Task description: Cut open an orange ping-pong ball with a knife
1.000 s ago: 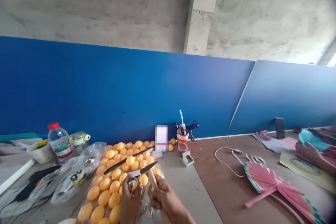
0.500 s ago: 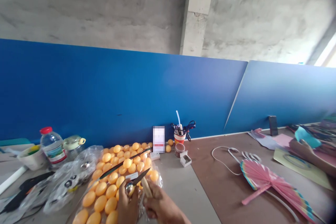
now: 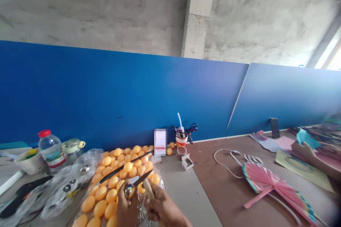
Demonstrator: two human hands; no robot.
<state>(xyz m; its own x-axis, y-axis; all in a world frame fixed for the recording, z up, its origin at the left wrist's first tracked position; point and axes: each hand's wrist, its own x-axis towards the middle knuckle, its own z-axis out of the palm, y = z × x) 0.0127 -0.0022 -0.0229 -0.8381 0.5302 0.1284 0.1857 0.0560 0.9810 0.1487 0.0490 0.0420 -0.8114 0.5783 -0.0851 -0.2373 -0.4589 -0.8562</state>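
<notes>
At the bottom edge my left hand (image 3: 127, 208) is closed around a small shiny round thing (image 3: 129, 190), raised over the pile of orange balls (image 3: 117, 177). My right hand (image 3: 162, 210) grips the pale wooden handle of a knife (image 3: 144, 181). Its dark blade points up and left and its tip meets the shiny thing. A long dark stick (image 3: 125, 166) lies across the balls just behind. Both wrists are cut off by the frame.
Clear plastic bags (image 3: 66, 188), a water bottle (image 3: 50, 150), a jar and a white bowl sit at left. A cup of pens (image 3: 182, 138), small boxes, a white cord and a pink paper fan (image 3: 269, 184) lie on the brown board. Another person's hand (image 3: 306, 152) works on coloured paper at right.
The view has drifted slightly, so things sit a little lower and further left. Both hands stay together, the knife tip staying against the shiny thing.
</notes>
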